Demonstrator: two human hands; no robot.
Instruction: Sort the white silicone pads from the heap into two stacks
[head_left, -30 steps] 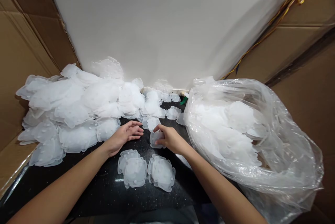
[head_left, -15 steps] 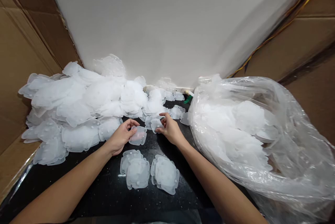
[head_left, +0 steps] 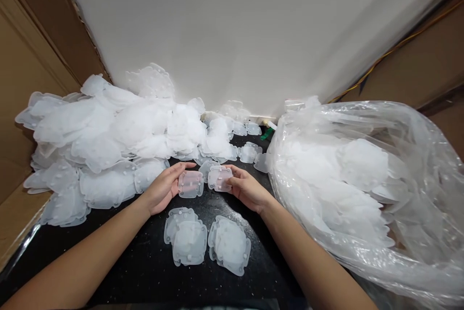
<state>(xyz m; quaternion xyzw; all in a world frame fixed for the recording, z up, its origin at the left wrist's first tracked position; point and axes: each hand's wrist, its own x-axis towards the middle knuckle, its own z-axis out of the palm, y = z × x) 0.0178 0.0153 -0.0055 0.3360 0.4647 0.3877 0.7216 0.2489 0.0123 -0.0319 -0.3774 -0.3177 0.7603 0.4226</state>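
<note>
My left hand (head_left: 163, 186) holds one small translucent white plastic piece (head_left: 190, 184) by its left edge, fingers curled behind it. My right hand (head_left: 247, 188) holds a second such piece (head_left: 220, 178) by its right edge. The two pieces face me side by side, just above the black table (head_left: 145, 261). Below the hands lie two small stacks of the same pieces, a left stack (head_left: 184, 236) and a right stack (head_left: 229, 244).
A large heap of the same plastic pieces (head_left: 105, 140) fills the left and back of the table. A clear plastic bag (head_left: 362, 184) full of them lies at the right. Cardboard walls (head_left: 25, 82) stand left and right, a white wall (head_left: 235, 34) behind.
A second ago only my right hand held a piece and the left lay flat. Now each hand holds one, turned up toward me and brought close together.
</note>
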